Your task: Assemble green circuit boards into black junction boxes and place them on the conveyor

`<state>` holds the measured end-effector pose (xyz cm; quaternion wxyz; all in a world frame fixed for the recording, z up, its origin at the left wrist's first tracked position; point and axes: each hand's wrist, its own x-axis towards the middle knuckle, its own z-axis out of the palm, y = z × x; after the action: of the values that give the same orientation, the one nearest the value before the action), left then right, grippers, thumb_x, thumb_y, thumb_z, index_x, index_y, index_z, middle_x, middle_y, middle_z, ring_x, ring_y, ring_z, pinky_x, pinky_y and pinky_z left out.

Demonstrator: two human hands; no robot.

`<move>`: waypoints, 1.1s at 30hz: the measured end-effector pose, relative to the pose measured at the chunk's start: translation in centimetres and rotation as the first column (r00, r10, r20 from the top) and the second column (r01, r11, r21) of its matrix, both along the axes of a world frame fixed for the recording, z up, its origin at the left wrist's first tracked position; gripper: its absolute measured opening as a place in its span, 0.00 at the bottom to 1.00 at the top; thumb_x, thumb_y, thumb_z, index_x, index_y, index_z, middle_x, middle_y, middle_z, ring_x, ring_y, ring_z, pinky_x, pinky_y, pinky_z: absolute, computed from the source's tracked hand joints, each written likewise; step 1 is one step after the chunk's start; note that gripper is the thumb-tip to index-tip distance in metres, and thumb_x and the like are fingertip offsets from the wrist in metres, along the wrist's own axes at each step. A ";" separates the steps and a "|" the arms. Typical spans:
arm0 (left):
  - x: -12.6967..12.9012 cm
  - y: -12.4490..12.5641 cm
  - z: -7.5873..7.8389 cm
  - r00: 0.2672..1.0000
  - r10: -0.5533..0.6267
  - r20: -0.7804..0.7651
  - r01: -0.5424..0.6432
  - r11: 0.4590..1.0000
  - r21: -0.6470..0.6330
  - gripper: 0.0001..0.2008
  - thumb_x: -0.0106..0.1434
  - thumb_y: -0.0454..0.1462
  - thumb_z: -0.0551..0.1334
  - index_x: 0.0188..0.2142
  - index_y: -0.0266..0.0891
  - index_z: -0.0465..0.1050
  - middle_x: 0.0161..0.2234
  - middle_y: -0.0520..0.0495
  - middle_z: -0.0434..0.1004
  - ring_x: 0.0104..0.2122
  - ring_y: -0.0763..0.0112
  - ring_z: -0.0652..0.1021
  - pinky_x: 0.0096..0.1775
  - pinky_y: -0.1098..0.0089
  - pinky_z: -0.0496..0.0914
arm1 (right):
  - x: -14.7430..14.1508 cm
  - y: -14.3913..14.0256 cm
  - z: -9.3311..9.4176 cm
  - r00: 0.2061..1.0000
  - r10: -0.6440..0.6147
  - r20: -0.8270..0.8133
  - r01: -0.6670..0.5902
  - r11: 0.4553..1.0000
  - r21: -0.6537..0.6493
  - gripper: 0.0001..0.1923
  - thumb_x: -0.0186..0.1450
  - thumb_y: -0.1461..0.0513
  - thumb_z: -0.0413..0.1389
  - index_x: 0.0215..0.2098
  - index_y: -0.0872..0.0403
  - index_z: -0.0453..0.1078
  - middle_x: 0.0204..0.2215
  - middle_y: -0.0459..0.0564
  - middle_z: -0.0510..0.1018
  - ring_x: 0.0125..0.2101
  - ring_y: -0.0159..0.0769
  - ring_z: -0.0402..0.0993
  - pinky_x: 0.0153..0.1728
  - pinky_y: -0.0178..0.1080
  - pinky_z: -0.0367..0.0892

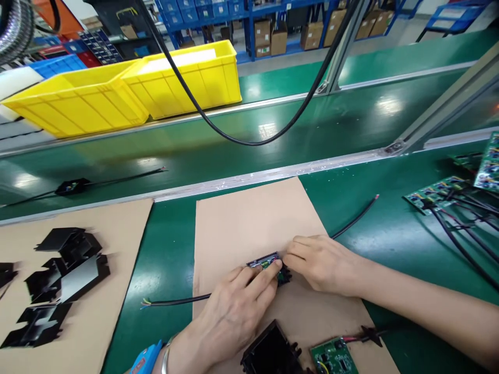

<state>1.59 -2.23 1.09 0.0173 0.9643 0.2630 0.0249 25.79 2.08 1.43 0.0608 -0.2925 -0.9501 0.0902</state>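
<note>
A green circuit board (266, 264) sits in a small black plastic housing (286, 278) on the cardboard sheet in front of me. My left hand (237, 306) is closed over its left part, index finger pressing near the right end of the board. Curled fingers of my right hand (319, 262) grip the housing's right end, where the cable enters; the fingertips are partly hidden. One black cable (179, 301) with bare coloured wire ends comes out on the left under my left hand. Another black cable (356, 217) runs out behind my right hand.
Near me lie an empty black housing (273, 350) and another wired circuit board (335, 357). Several black housing parts (66, 265) rest on cardboard at left. Circuit boards with cables (440, 192) are piled at right. Yellow bins (195, 78) stand behind; a black cable (253, 143) hangs across.
</note>
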 end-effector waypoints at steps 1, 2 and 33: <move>0.1 -0.1 0.0 1.000 0.006 -0.001 -0.006 1.000 0.010 0.24 0.61 0.28 0.52 0.57 0.31 0.64 0.64 0.41 0.59 0.45 0.60 0.71 0.46 0.61 0.70 | 0.1 -0.1 -0.4 1.000 0.024 -0.010 -0.024 0.999 0.048 0.12 0.67 0.70 0.45 0.33 0.56 0.69 0.30 0.50 0.73 0.30 0.36 0.65 0.27 0.38 0.56; 0.2 -0.1 0.0 1.000 0.014 0.005 -0.014 1.000 0.016 0.23 0.62 0.28 0.52 0.57 0.30 0.64 0.64 0.40 0.60 0.46 0.59 0.71 0.46 0.61 0.69 | 0.2 -0.2 -0.7 0.999 0.044 -0.020 -0.042 0.996 0.078 0.13 0.68 0.69 0.44 0.33 0.57 0.69 0.30 0.50 0.73 0.30 0.36 0.64 0.26 0.39 0.55; -2.5 0.7 3.2 0.890 0.332 0.314 -0.254 0.931 -0.264 0.27 0.63 0.32 0.56 0.62 0.37 0.54 0.55 0.39 0.68 0.54 0.58 0.66 0.53 0.55 0.63 | 2.0 0.8 1.0 0.970 -0.163 -0.178 0.105 0.949 -0.297 0.08 0.62 0.64 0.57 0.40 0.53 0.72 0.36 0.50 0.73 0.41 0.39 0.67 0.43 0.41 0.63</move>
<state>-0.87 -1.54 4.31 0.1646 0.8853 0.3997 0.1714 27.79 2.91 2.42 0.1193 -0.3516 -0.8940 0.2508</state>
